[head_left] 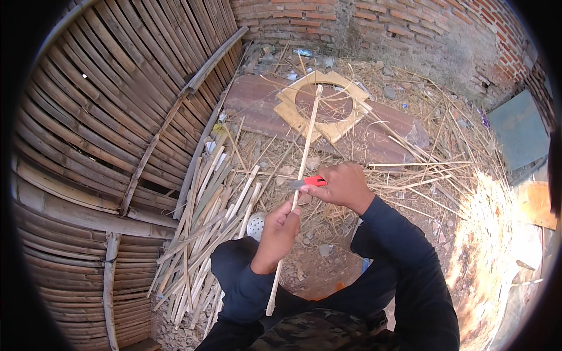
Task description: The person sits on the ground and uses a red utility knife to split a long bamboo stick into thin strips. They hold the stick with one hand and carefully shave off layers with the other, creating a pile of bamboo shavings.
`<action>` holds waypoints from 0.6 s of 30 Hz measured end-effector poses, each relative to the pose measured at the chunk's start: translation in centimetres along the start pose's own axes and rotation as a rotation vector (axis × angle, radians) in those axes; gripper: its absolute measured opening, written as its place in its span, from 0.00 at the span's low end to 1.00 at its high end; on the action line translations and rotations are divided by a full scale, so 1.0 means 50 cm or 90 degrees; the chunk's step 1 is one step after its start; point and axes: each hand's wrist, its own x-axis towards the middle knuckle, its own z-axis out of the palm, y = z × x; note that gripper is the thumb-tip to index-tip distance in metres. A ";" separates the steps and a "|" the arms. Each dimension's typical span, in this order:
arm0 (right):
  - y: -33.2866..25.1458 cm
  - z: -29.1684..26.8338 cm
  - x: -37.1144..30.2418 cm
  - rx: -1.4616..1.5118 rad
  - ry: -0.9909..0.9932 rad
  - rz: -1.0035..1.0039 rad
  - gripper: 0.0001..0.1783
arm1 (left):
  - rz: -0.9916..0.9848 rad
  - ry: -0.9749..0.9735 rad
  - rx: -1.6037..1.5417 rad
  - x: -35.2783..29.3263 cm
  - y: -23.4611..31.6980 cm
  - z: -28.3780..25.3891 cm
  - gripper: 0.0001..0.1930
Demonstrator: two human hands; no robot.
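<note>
A long pale bamboo strip (308, 138) runs from near my lap up toward the wooden board with a round hole. Closed around its lower middle is my left hand (279, 235). Just above, my right hand (344, 186) grips a red utility knife (316, 181), whose grey front end lies across the strip. Whether the blade cuts into the wood is too small to tell. The strip's far end overlaps the board in the picture, and its near end passes below my left wrist.
A heap of split bamboo strips (202, 216) lies to my left beside a bamboo slat wall (88, 111). Ahead, the holed board (285, 112) rests on a brown panel (252, 96). Shavings and thin strips litter the ground. A brick wall (404, 29) stands behind.
</note>
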 end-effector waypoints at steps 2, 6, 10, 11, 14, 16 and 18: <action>0.013 0.011 0.007 0.021 0.022 0.018 0.35 | 0.026 0.010 0.047 -0.008 0.011 0.006 0.18; -0.025 0.008 -0.006 0.040 -0.027 -0.010 0.34 | 0.061 0.014 0.173 -0.014 0.010 -0.010 0.19; -0.016 0.016 0.010 0.033 -0.004 -0.030 0.33 | 0.181 0.055 0.270 -0.014 -0.025 -0.018 0.19; -0.004 0.023 0.013 0.023 0.003 -0.032 0.33 | 0.187 0.064 0.289 -0.018 -0.029 -0.018 0.19; 0.028 0.035 0.026 0.008 0.040 -0.037 0.34 | 0.148 0.049 0.333 -0.020 -0.011 -0.018 0.20; 0.031 0.036 0.033 0.035 0.064 -0.042 0.35 | 0.182 0.050 0.327 -0.019 -0.010 -0.013 0.20; 0.071 0.050 0.045 -0.026 0.095 0.036 0.35 | 0.245 0.035 0.326 -0.011 -0.046 -0.017 0.21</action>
